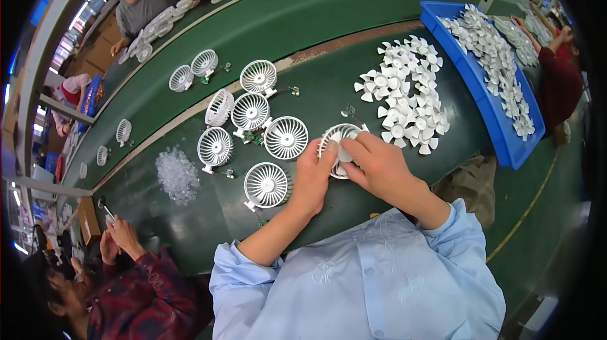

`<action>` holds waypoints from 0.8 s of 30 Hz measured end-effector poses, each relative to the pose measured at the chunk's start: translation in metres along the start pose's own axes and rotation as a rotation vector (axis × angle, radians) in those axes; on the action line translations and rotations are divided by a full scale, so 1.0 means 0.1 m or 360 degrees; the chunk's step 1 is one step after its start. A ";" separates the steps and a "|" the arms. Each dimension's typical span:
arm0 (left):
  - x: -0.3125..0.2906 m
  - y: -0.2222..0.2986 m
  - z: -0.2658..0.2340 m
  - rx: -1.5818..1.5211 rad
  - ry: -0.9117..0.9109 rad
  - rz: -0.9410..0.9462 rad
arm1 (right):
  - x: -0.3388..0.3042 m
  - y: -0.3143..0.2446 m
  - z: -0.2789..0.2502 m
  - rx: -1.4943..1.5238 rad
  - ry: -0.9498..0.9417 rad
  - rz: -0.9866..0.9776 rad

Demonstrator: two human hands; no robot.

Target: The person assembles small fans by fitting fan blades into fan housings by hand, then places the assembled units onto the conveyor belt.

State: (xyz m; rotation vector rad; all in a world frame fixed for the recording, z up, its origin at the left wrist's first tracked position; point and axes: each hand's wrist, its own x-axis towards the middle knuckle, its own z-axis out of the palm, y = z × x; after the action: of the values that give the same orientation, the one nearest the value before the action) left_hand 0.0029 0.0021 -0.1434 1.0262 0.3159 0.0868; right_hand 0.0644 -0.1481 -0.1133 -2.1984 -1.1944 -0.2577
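A round white fan housing (339, 130) with a slatted grille and a small wired circuit board is between my hands. My left hand (312, 174) grips its left side, thumb over the rim. My right hand (381, 164) pinches a white fan blade (345, 153) inside the housing; its hub is partly hidden by my fingers. To the left lie several more fan housings, the nearest a housing (266, 184) beside my left wrist. Beyond my right hand spreads a loose pile of white fan blades (404, 97).
A blue tray (471, 97) heaped with fan blades stands at the right. A heap of small clear plastic pieces (177, 176) lies at the left. More housings sit on the green conveyor belt (303, 30) at the back. Co-workers are at the near left, far left and right.
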 end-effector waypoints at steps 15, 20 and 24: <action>-0.17 0.09 -0.01 0.1160 -0.0062 0.0571 | 0.30 0.28 -0.35 0.0295 -0.0349 -0.0239; -0.17 0.14 -0.08 0.1349 -0.0067 0.0768 | 0.36 0.40 -0.18 0.0727 -0.0705 0.0032; -0.08 0.35 -0.15 0.1336 -0.0056 0.0592 | 0.58 0.43 -0.04 0.0781 -0.0647 -0.0124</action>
State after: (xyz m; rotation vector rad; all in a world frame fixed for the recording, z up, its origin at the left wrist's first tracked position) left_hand -0.0062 0.0311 -0.1188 1.9121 0.1158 0.2869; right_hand 0.1327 -0.1278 -0.1025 -1.8146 -1.3809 0.4319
